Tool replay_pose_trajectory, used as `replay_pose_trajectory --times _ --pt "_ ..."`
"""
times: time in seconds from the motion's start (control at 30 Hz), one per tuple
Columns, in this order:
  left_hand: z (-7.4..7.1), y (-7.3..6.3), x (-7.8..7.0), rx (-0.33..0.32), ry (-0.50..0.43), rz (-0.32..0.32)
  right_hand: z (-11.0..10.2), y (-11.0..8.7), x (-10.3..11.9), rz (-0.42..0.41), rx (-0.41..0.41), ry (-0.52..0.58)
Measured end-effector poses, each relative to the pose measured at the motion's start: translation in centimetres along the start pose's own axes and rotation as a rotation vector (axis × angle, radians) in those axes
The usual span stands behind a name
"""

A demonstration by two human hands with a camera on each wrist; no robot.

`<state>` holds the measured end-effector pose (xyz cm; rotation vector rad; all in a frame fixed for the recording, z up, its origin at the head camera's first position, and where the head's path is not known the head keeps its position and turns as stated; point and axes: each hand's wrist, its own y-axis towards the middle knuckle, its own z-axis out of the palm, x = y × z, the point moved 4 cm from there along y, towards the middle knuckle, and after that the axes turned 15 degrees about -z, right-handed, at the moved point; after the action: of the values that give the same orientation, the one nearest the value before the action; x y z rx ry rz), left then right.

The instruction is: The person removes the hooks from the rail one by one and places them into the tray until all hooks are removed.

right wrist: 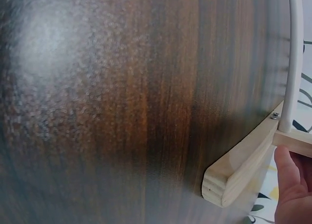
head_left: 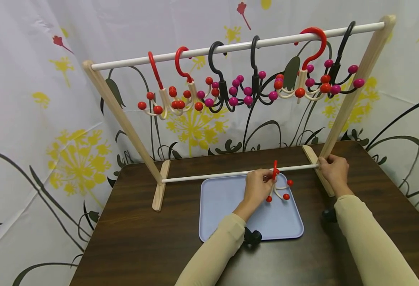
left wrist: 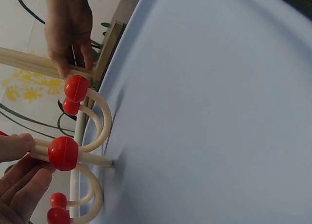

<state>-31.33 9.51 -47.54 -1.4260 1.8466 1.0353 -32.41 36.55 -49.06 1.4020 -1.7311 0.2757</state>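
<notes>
My left hand [head_left: 257,188] pinches the neck of a rotating hook hanger [head_left: 274,191] with a red hook, cream prongs and red ball tips. It is held over the right part of a light blue tray [head_left: 223,206]; in the left wrist view, the lower tip of its stem [left wrist: 105,160] is close to the tray. With its fingers and thumb, my right hand [head_left: 334,172] grips the foot of the right wooden post [head_left: 352,87], beside the white lower bar [head_left: 298,168]. Part of that grip is cut off in the right wrist view.
Above, a white top rail [head_left: 238,47] carries several similar hangers, some red and cream, others black with magenta balls [head_left: 248,91]. The rack's left foot [head_left: 161,188] and right foot [head_left: 325,182] stand on a dark wooden table [head_left: 141,238]. A patterned curtain [head_left: 27,119] hangs behind.
</notes>
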Motion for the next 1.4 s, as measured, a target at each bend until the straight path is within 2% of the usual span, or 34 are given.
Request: replay_pose_trajectory --times 0.17,0.3,0.57,0.7,0.9,1.03,1.17,1.27,1.4 --pt "0.3 0.1 0.3 0.026 -0.02 -0.058 0.1 -0.1 0.0 -0.003 -0.001 0.001" --pt "0.5 0.0 0.6 0.037 -0.036 -0.075 0.1 -0.2 -0.1 0.0 0.006 -0.005" --pt "0.7 -0.4 1.0 0.015 -0.018 -0.024 0.3 -0.3 -0.5 -0.003 0.006 -0.012" --pt "0.8 -0.5 1.0 0.023 -0.016 -0.03 0.2 -0.4 -0.6 0.005 0.002 -0.012" --pt "-0.3 -0.9 0.8 0.053 -0.029 -0.039 0.2 -0.5 -0.5 0.012 -0.004 -0.015" --pt "-2.3 -1.5 0.7 0.06 -0.017 0.012 0.2 -0.3 -0.3 0.011 -0.009 -0.016" --pt "-5.5 -2.2 0.5 0.052 0.018 0.088 0.2 -0.2 0.0 0.009 -0.011 -0.012" --pt "-9.0 -2.7 -0.1 0.02 -0.002 0.162 0.2 -0.1 0.1 0.011 -0.002 -0.014" --pt "-15.0 -3.2 -2.1 -0.069 -0.102 0.287 0.1 0.0 0.0 0.024 0.014 -0.017"
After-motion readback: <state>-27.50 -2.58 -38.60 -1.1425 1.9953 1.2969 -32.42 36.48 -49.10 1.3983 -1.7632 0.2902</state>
